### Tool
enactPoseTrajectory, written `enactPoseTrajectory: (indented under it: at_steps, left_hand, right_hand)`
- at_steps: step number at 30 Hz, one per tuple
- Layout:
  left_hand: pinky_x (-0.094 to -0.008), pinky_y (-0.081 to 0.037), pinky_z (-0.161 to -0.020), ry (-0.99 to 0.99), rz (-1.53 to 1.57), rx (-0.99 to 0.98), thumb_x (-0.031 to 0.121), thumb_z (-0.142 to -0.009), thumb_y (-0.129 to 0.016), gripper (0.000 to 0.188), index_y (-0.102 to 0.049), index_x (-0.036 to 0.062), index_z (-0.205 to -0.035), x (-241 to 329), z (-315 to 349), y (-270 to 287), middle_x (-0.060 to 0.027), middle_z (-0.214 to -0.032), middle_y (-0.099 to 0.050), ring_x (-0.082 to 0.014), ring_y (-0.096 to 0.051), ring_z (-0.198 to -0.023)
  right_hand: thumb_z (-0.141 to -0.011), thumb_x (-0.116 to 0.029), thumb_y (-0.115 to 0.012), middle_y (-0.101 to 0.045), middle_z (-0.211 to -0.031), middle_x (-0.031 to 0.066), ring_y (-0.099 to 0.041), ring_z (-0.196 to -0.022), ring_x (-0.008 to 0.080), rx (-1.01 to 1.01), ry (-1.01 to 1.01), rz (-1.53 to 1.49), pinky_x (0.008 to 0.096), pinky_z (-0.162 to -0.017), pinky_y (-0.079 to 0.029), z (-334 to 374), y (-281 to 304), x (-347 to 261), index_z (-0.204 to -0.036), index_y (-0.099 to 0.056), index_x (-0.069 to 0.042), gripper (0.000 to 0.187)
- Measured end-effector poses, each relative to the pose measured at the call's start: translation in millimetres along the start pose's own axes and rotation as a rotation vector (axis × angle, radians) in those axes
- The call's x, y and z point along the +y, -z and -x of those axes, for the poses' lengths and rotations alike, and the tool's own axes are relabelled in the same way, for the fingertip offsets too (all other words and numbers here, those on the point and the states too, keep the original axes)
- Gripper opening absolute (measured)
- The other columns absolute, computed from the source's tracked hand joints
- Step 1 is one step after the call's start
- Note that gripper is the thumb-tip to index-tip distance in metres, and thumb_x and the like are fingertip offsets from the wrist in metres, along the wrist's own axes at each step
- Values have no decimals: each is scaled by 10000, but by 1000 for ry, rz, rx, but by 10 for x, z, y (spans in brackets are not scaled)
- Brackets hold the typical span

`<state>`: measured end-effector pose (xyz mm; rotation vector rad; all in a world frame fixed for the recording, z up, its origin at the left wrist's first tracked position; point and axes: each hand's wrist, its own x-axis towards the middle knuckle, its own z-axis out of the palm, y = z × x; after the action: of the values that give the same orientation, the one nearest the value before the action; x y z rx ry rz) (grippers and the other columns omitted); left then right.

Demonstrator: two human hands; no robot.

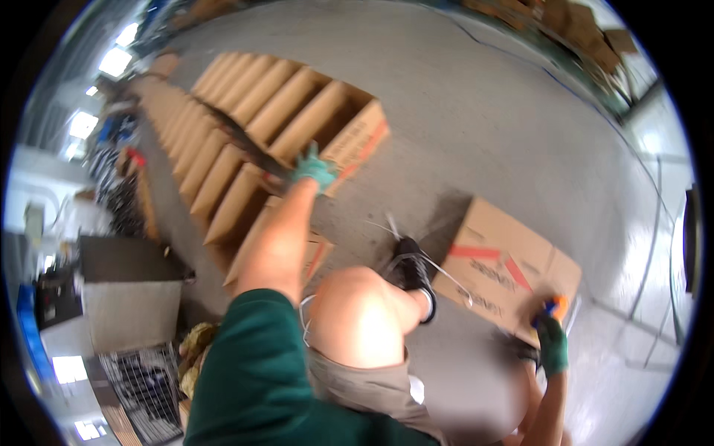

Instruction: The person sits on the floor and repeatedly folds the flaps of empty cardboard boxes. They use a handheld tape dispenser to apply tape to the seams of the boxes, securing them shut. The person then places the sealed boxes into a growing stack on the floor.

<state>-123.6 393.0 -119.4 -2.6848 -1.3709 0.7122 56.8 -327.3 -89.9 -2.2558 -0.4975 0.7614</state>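
My left hand (315, 173), in a green glove, reaches forward with its fingers spread at the near corner of an open cardboard box (357, 141). It seems to touch the box's edge, though blur hides the exact contact. Out to the right, my gloved right hand (553, 346) is closed around a small orange-and-blue tool (551, 306), too blurred to name more exactly. That tool is over or against the lower right corner of a closed cardboard box (498, 264) with red stripes, lying on the floor.
Two rows of open cardboard boxes (223, 171) stretch away to the far left. A white strap (446, 273) trails by my black shoe (411, 267). A grey bin (134, 312) and a dark crate (145, 390) stand at left. More cartons (573, 30) are stacked far right.
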Motion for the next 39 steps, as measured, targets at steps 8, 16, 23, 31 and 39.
enactPoseTrajectory:
  at_steps: [8,16,23,31,39]
  left_hand:
    - [-426,-460,-1066,-580,398,-209,288,-979,-554,474,-550,93,-1410,1512,452,656,-214,-1342,-615,-379,-607,-1201]
    - [-362,-443,-1061,-622,133,-357,250,-966,-542,591,-406,59,-1509,3154,866,-924,-212,-1472,-515,-310,-572,-1258]
    - [-367,-510,-861,-104,805,-123,181,-930,-605,484,-512,8,-1372,3273,1246,-1798,-150,-1136,-663,-241,-647,-950]
    - [-440,-575,-769,-239,1490,-401,-34,-886,-562,322,-593,89,-1182,3178,1073,-877,-114,-1103,-673,-260,-659,-886]
    - [-351,-527,-892,-404,1478,-59,-81,-847,-548,455,-527,20,-1291,2711,946,-55,-107,-1163,-660,-222,-650,-1007]
  right_hand:
    - [-817,-222,-782,-517,-1323,243,-610,-1124,425,166,-241,579,456,-961,-508,-161,-76,427,-1516,-409,-200,792]
    - [-898,-271,-681,-627,-1170,205,-629,-1115,401,-8,-366,646,477,-959,-513,-320,-486,863,-1451,-491,-238,586]
    - [-872,-37,-582,-646,-1018,210,-674,-953,404,199,-225,377,472,-788,-543,-362,-688,1160,-1146,-630,-140,297]
    - [-904,-131,-578,-696,-1043,221,-679,-949,409,287,-307,348,496,-825,-537,-430,-428,777,-1174,-651,-142,280]
    - [-967,-384,-589,-689,-1196,182,-652,-1117,359,394,-600,83,382,-947,-506,-490,-495,1539,-1344,-590,-187,425]
